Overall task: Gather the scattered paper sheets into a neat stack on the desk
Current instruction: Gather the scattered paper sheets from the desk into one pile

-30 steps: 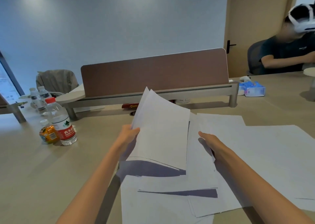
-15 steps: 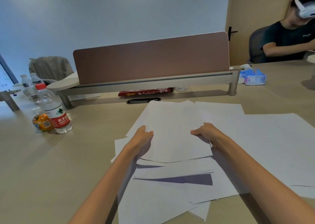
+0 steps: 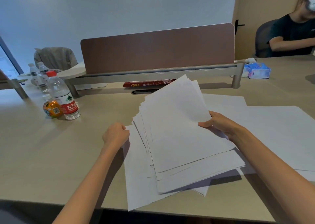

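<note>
The right hand (image 3: 221, 126) now pinches a fanned bundle (image 3: 179, 130), lifted and rotated since a moment ago. The left hand (image 3: 115, 135), curled, pinches a lower sheet (image 3: 138, 181). More sheets (image 3: 272, 130) remain loose on the desk (image 3: 51, 155).

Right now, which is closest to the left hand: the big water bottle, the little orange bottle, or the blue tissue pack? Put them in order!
From the left hand:
1. Big water bottle, with the red cap, up and to the left.
2. Little orange bottle, just left of the water bottle, a bit farther out.
3. Blue tissue pack, far off on the right side of the desk.
</note>
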The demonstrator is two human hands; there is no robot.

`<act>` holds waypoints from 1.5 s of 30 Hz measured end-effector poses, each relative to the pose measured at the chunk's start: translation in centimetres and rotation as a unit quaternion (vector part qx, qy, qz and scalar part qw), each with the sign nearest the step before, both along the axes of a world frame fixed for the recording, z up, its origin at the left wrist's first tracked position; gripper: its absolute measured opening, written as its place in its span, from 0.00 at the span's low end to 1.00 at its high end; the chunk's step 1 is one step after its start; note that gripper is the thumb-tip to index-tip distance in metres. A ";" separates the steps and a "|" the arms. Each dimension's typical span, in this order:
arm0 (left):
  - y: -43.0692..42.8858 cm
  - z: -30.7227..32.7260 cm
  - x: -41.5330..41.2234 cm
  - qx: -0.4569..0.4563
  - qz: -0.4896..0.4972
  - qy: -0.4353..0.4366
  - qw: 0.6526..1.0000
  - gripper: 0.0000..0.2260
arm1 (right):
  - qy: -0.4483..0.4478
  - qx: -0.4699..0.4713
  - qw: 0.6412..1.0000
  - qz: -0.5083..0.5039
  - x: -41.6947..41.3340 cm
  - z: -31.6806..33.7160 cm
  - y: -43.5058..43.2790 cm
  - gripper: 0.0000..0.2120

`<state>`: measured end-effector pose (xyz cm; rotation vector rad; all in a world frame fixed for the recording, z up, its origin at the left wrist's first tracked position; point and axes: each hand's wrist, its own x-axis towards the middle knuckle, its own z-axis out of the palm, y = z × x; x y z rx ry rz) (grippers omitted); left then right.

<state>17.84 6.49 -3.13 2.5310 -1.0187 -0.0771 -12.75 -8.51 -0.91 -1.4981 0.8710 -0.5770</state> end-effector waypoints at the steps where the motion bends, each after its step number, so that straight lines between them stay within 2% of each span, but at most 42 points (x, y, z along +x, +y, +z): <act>1: 0.4 0.0 0.1 0.013 0.008 -0.011 1.000 0.07 | 0.016 -0.003 1.000 0.014 -0.1 0.2 0.3 0.17; 6: 1.4 0.2 0.0 0.090 0.006 -0.025 0.996 0.17 | 0.087 -0.030 0.995 0.046 -0.4 0.1 0.8 0.19; 9: 1.5 0.8 -0.7 0.116 0.005 -0.007 0.993 0.17 | 0.129 -0.062 0.989 0.040 -0.3 -0.8 0.6 0.19; 16: 1.2 1.2 -0.5 0.096 0.017 0.103 0.990 0.18 | 0.149 -0.056 0.987 0.012 -0.3 -2.0 0.9 0.20; 21: 0.6 0.9 -0.4 0.072 0.054 0.084 0.992 0.28 | 0.127 -0.025 0.992 0.010 -0.3 -2.1 1.2 0.21; 23: 0.4 1.0 -0.5 0.070 0.046 0.091 0.992 0.24 | 0.136 -0.027 0.990 0.004 -0.2 -2.0 1.3 0.19; 25: 0.2 1.1 -0.3 0.072 0.040 0.100 0.992 0.14 | 0.138 -0.026 0.990 0.002 -0.2 -2.1 1.3 0.19; 27: -0.1 1.1 -0.3 0.067 0.047 0.110 0.991 0.11 | 0.141 -0.032 0.989 0.000 -0.1 -2.0 1.3 0.18; 30: -0.1 1.2 -0.8 0.057 0.050 0.108 0.991 0.11 | 0.149 -0.044 0.988 0.000 -0.1 -2.1 1.3 0.17; 35: -0.1 1.1 -1.7 0.077 0.055 0.038 0.995 0.17 | 0.143 -0.037 0.989 -0.006 -0.1 -2.3 1.1 0.17; 42: -0.6 1.0 -1.7 0.075 0.055 0.088 0.992 0.17 | 0.145 -0.038 0.989 -0.003 -0.1 -2.2 1.2 0.16; 45: -0.9 0.9 -2.3 0.084 0.064 0.033 0.994 0.23 | 0.144 -0.042 0.989 -0.003 -0.1 -2.2 1.2 0.14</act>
